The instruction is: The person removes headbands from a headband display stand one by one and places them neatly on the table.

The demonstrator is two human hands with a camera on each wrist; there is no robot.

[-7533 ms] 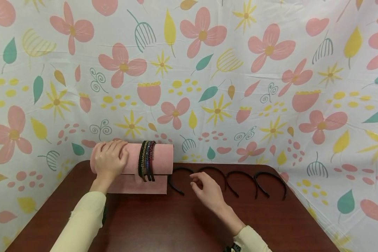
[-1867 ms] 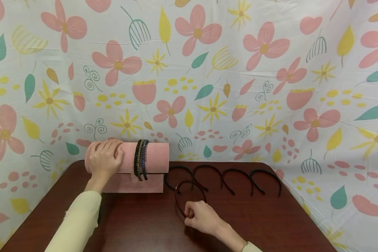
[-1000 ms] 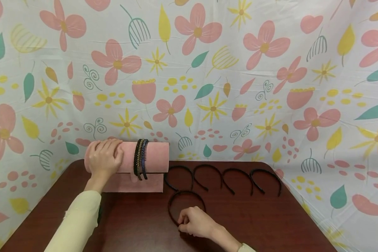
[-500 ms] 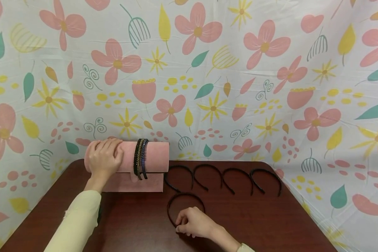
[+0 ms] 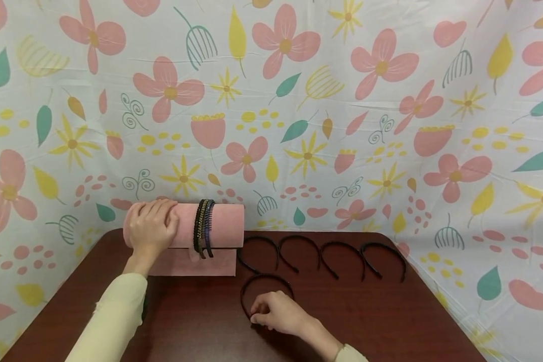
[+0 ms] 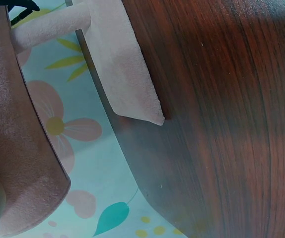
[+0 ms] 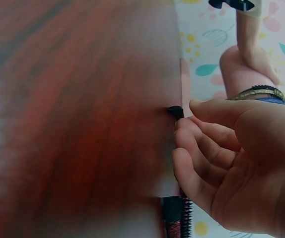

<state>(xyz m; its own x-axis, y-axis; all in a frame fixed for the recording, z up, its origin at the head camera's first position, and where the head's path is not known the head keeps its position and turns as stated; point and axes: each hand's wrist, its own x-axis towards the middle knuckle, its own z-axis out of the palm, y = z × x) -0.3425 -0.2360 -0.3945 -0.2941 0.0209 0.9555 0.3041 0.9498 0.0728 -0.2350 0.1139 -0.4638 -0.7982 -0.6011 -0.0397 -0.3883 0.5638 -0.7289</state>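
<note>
In the head view my left hand [image 5: 153, 223] rests on the left part of a pink padded roll [image 5: 228, 221], which stands on a pink base [image 5: 192, 264]. Several beaded headbands [image 5: 202, 229] hang round the roll, in black, gold and blue. My right hand [image 5: 280, 312] pinches one end of a dark headband [image 5: 267, 275] near the middle of the table. The right wrist view shows that end [image 7: 175, 112] at the fingertips, while its other leg [image 7: 173, 223] has reddish glitter and comb teeth. The left wrist view shows the roll [image 6: 23, 134] and base [image 6: 122, 69].
A row of several black headbands [image 5: 298, 237] lies along the back of the dark wooden table [image 5: 199, 322], right of the base. Behind the table hangs a flowered cloth [image 5: 271, 110].
The reddish headband has come off the right of the roll and moved to the front of the row in my right hand. Lately it has barely shifted. The left hand stays put.
</note>
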